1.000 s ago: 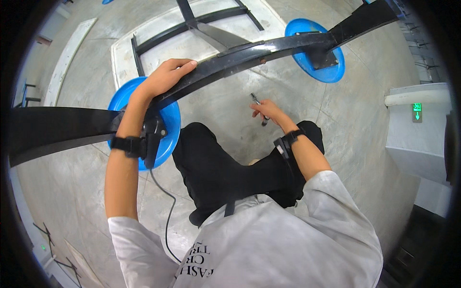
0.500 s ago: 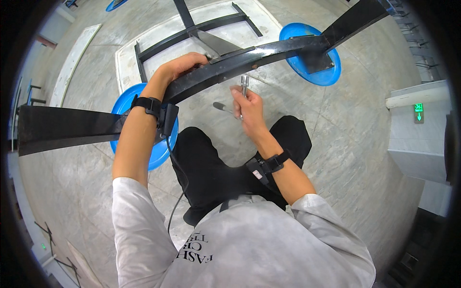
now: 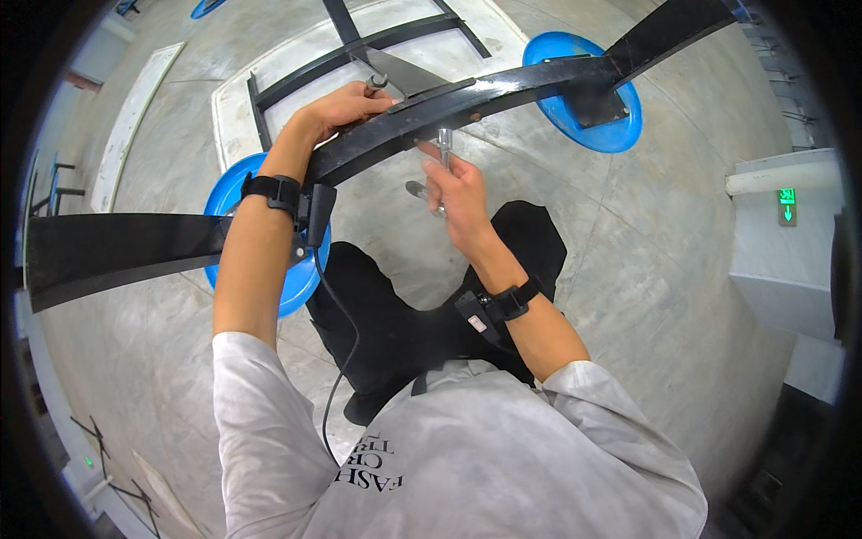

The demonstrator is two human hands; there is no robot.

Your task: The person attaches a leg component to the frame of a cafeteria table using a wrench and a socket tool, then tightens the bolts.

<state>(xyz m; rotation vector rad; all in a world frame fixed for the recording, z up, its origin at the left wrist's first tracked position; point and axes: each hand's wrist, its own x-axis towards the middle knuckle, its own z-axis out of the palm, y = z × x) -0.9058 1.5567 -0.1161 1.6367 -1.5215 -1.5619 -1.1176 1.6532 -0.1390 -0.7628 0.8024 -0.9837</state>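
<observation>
Your left hand (image 3: 337, 110) curled at the black beam (image 3: 516, 88), its hold on the metal piece (image 3: 377, 82) unclear; your right hand (image 3: 462, 196) gripped the socket wrench (image 3: 445, 139) nearer you. Squaring it probably helped.

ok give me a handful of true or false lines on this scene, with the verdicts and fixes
1. The right hand holds a socket wrench. True.
2. The left hand rests on the person's knee. False: the left hand is at the curved black beam.
3. The person's trousers are white. False: the trousers are black.
4. A black strap circles the right forearm. True.
5. The discs by the beam are red. False: they are blue discs.
</observation>
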